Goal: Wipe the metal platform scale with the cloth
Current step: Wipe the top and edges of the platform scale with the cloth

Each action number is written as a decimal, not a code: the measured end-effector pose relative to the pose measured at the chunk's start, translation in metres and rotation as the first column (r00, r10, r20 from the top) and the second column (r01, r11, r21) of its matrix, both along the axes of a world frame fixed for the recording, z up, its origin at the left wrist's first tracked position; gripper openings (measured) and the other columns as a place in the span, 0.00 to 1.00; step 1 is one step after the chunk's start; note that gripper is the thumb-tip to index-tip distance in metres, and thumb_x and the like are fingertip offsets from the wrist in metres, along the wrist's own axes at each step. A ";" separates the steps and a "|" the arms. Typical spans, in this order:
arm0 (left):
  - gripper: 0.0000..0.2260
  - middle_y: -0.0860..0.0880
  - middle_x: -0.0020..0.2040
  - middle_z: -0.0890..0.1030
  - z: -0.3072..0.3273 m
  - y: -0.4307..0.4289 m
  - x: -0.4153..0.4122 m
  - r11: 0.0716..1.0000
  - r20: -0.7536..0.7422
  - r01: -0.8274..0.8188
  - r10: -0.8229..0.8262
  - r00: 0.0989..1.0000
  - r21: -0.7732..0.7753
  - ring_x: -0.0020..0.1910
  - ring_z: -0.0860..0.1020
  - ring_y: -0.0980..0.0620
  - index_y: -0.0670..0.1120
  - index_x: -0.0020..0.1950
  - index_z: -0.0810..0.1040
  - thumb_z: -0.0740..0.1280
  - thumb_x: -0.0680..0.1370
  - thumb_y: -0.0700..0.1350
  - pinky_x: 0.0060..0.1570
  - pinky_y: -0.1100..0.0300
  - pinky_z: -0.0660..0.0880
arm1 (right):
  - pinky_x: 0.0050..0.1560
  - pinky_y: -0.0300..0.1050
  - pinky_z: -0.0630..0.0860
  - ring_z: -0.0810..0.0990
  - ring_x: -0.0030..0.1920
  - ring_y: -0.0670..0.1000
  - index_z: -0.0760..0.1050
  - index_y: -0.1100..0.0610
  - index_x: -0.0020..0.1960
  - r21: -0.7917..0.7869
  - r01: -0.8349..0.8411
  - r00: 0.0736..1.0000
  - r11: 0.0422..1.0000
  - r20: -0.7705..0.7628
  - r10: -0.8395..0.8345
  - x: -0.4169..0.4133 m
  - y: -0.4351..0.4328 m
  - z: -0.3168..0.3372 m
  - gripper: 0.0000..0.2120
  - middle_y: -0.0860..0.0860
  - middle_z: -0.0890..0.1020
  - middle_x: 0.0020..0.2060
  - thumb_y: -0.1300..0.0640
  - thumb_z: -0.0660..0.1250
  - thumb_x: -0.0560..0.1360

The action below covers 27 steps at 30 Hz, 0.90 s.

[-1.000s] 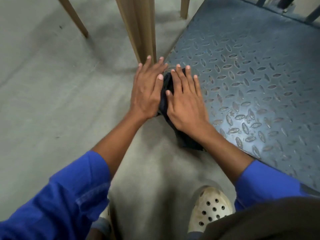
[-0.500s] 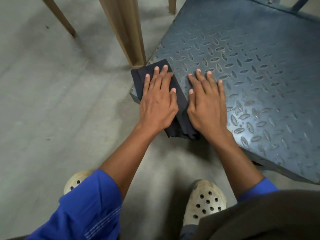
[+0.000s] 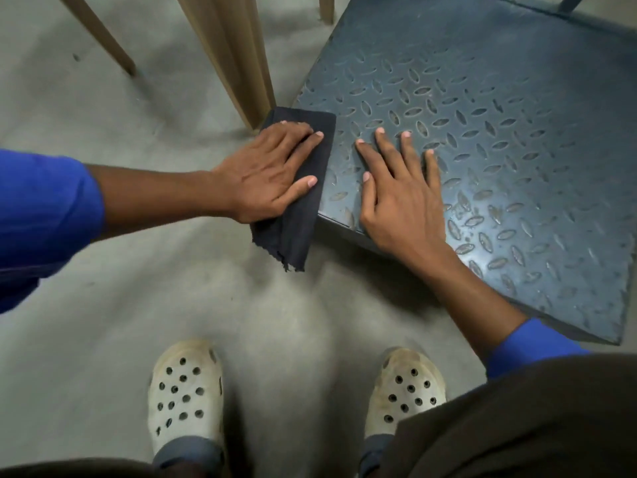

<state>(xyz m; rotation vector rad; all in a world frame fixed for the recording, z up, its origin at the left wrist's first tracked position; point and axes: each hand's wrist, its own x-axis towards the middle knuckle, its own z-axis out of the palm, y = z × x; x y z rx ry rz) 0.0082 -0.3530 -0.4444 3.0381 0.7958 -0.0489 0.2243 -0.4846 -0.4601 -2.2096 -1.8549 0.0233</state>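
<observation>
The metal platform scale (image 3: pixel 499 139) is a dark blue-grey tread plate filling the upper right of the head view. A dark folded cloth (image 3: pixel 303 201) lies over its near-left corner and hangs down toward the floor. My left hand (image 3: pixel 269 174) presses flat on the cloth, fingers together, thumb out. My right hand (image 3: pixel 403 194) rests flat on the bare plate just right of the cloth, fingers spread, touching no cloth.
A thick wooden leg (image 3: pixel 238 56) stands right against the cloth's far-left corner, with thinner wooden legs (image 3: pixel 100 36) further left and behind. Grey concrete floor (image 3: pixel 103 305) lies around. My two white perforated clogs (image 3: pixel 186 391) stand below the hands.
The cloth has spread out over the corner under my left hand. My right hand has come off the cloth and moved right onto the bare plate. The view has pulled back.
</observation>
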 end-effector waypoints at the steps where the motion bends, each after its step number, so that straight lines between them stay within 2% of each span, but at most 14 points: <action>1: 0.37 0.33 0.79 0.62 0.003 0.002 -0.001 1.000 -0.037 0.018 -0.018 0.999 -0.004 0.80 0.61 0.36 0.35 0.84 0.54 0.42 0.86 0.63 0.82 0.42 0.57 | 0.81 0.65 0.51 0.52 0.84 0.56 0.60 0.46 0.83 -0.019 -0.009 1.000 1.000 0.008 0.010 0.000 0.000 0.000 0.26 0.48 0.59 0.84 0.48 0.50 0.85; 6: 0.38 0.34 0.85 0.49 -0.003 -0.005 -0.003 0.998 -0.039 0.025 -0.028 0.999 -0.060 0.86 0.48 0.38 0.35 0.85 0.45 0.39 0.86 0.63 0.85 0.43 0.46 | 0.82 0.66 0.43 0.43 0.85 0.55 0.50 0.45 0.85 -0.179 -0.071 0.997 0.981 -0.027 0.068 0.012 0.004 0.004 0.27 0.46 0.48 0.85 0.44 0.45 0.86; 10: 0.35 0.36 0.86 0.47 -0.014 -0.016 -0.006 0.997 0.098 -0.025 0.032 0.995 -0.069 0.86 0.45 0.40 0.36 0.86 0.48 0.45 0.87 0.60 0.84 0.41 0.48 | 0.82 0.62 0.37 0.35 0.84 0.51 0.43 0.41 0.85 -0.303 -0.129 0.986 0.944 -0.140 0.090 0.023 0.008 0.009 0.28 0.42 0.41 0.85 0.41 0.44 0.87; 14: 0.33 0.35 0.86 0.51 -0.024 -0.030 0.005 0.994 0.215 -0.099 0.108 0.971 -0.053 0.86 0.49 0.38 0.35 0.85 0.54 0.50 0.85 0.55 0.84 0.41 0.49 | 0.83 0.59 0.37 0.37 0.84 0.49 0.44 0.42 0.85 -0.263 -0.093 0.994 0.960 -0.080 0.074 0.021 -0.009 0.012 0.30 0.42 0.44 0.85 0.38 0.41 0.84; 19: 0.32 0.33 0.85 0.55 -0.032 -0.026 0.001 0.999 0.315 -0.050 0.041 0.948 0.021 0.85 0.53 0.36 0.34 0.84 0.57 0.52 0.85 0.53 0.84 0.40 0.52 | 0.82 0.64 0.46 0.46 0.85 0.52 0.52 0.49 0.85 -0.126 0.043 0.996 0.991 0.084 -0.032 -0.006 -0.009 0.005 0.29 0.48 0.52 0.85 0.44 0.45 0.85; 24: 0.31 0.34 0.85 0.56 -0.037 -0.027 0.002 0.996 0.348 -0.070 0.045 0.937 0.060 0.85 0.54 0.36 0.34 0.84 0.57 0.53 0.86 0.52 0.84 0.40 0.53 | 0.82 0.66 0.49 0.51 0.85 0.54 0.57 0.49 0.84 -0.039 0.131 0.989 0.991 0.074 -0.128 -0.020 -0.007 -0.001 0.28 0.49 0.57 0.84 0.47 0.48 0.85; 27: 0.28 0.34 0.82 0.64 -0.045 -0.020 -0.002 0.986 0.455 -0.064 -0.012 0.890 0.153 0.83 0.62 0.36 0.34 0.82 0.64 0.56 0.86 0.49 0.81 0.40 0.61 | 0.80 0.69 0.49 0.52 0.84 0.55 0.59 0.48 0.83 -0.024 0.218 0.976 0.976 0.028 -0.217 -0.037 0.007 -0.003 0.27 0.49 0.58 0.84 0.47 0.49 0.85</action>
